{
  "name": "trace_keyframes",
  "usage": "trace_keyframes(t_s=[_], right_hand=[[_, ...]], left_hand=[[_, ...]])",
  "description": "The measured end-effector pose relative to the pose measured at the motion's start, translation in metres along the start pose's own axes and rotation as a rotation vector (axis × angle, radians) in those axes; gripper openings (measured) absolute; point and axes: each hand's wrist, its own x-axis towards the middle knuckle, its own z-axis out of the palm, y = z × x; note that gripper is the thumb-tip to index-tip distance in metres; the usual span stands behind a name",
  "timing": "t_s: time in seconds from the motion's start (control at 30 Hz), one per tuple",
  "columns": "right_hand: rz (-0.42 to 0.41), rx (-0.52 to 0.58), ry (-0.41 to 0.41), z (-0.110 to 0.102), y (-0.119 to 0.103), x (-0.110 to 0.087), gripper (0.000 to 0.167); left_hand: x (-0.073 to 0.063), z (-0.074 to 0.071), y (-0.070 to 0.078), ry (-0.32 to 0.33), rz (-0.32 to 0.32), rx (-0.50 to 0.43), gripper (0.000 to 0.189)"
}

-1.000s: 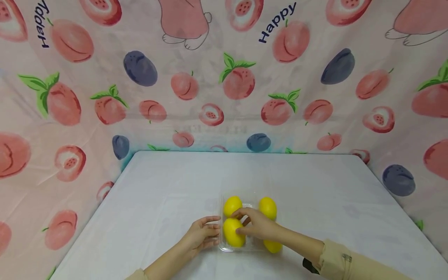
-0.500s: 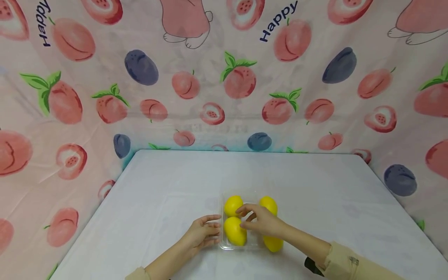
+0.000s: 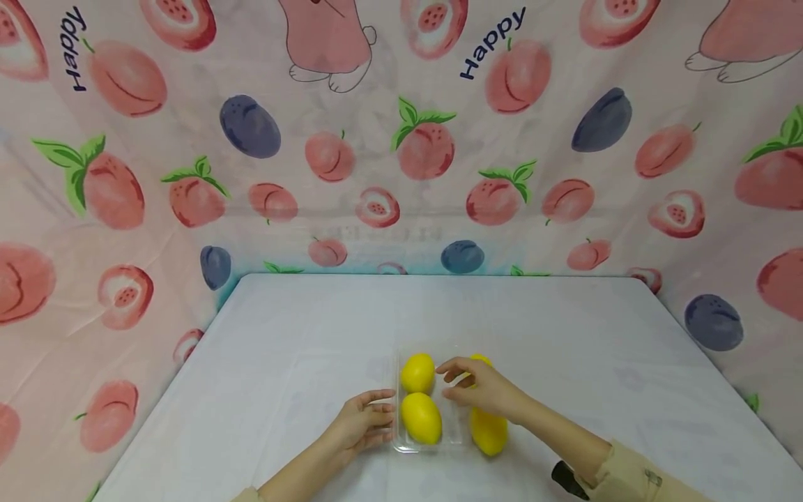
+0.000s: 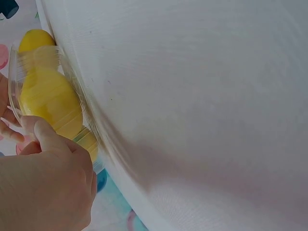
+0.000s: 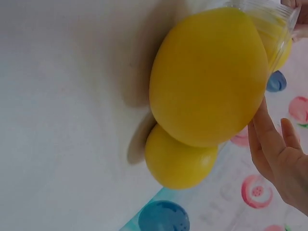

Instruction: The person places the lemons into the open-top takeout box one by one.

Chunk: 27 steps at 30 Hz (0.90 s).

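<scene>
Two lemons (image 3: 422, 418) lie in the tray (image 3: 410, 450), left of the right hand (image 3: 483, 394), whose fingertips stand apart, empty. The left hand (image 3: 360, 424), fingers spread, touches the tray. The right wrist view exposes two outer lemons (image 5: 209, 79), partly hand-covered in the head view. The right hand has withdrawn from the tray's lemons.

The left forearm (image 3: 297, 468) slants up from the lower left of the head view, and its left hand (image 3: 362, 424) points inward with the fingers (image 3: 375, 395) stretched forward and slightly apart. The right forearm (image 3: 558, 432), bare below a beige sleeve (image 3: 611, 470), angles in from the lower right. Its right hand (image 3: 488, 392) grasps nothing, fingers loosely bent, with a gap between thumb (image 3: 456, 395) and index finger (image 3: 454, 364).
</scene>
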Motion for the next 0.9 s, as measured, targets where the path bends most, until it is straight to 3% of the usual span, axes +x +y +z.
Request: trace_keyframes(t_s=[0.27, 0.53, 0.9], right_hand=[[0.010, 0.001, 0.035, -0.014, 0.004, -0.002, 0.036], [0.022, 0.152, 0.038, -0.027, 0.010, -0.007, 0.040], [0.050, 0.206, 0.103, -0.039, 0.027, -0.009, 0.045]], left_hand=[[0.000, -0.001, 0.000, 0.000, 0.004, 0.016, 0.048], [0.001, -0.003, 0.000, -0.004, 0.004, 0.005, 0.047], [0.002, -0.002, -0.002, -0.002, -0.012, 0.001, 0.046]])
